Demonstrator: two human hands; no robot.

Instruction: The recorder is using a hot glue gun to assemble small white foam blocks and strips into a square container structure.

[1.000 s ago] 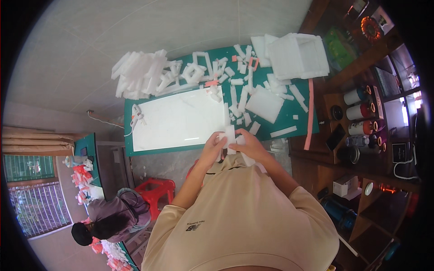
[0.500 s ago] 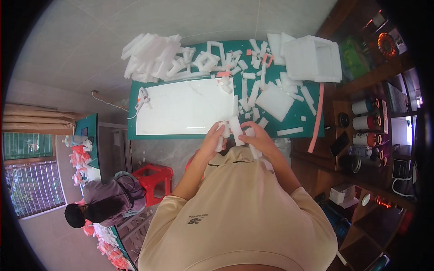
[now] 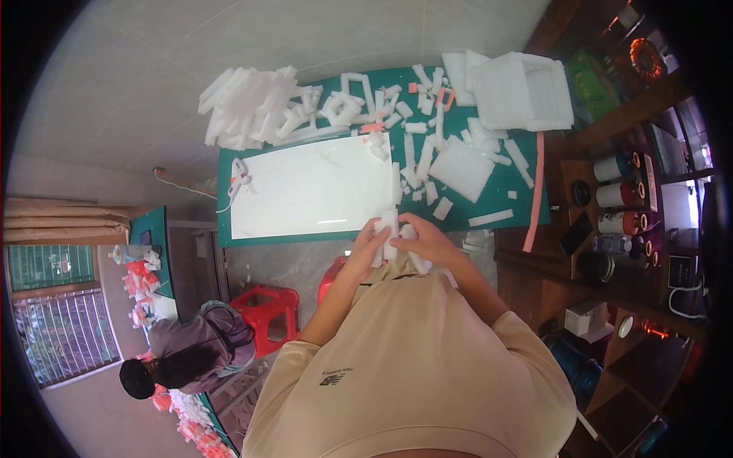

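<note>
In front of my torso, at the table's near edge, my left hand [image 3: 368, 248] is closed round white foam pieces. My right hand [image 3: 429, 244] grips white foam from the other side, its fingers against an upright foam strip [image 3: 391, 225] between the hands. Another foam piece [image 3: 418, 261] shows under the right hand. My palms and fingers hide how the pieces meet. Just beyond lies a white board [image 3: 305, 195] on the green table [image 3: 500, 200]. At the board's left end rests a white glue gun [image 3: 241, 177] with a cord.
Foam strips are heaped [image 3: 248, 107] at the back left; loose offcuts and a flat foam sheet [image 3: 462, 169] lie to the right. A foam box [image 3: 523, 91] stands at the far right. Shelves [image 3: 611, 267] flank my right. Behind left, a person [image 3: 195, 340] sits by a red stool [image 3: 271, 317].
My hands have come closer together and slightly nearer my body. The upright foam strip, tilted before, now stands straighter between them. The whole view has shifted a little.
</note>
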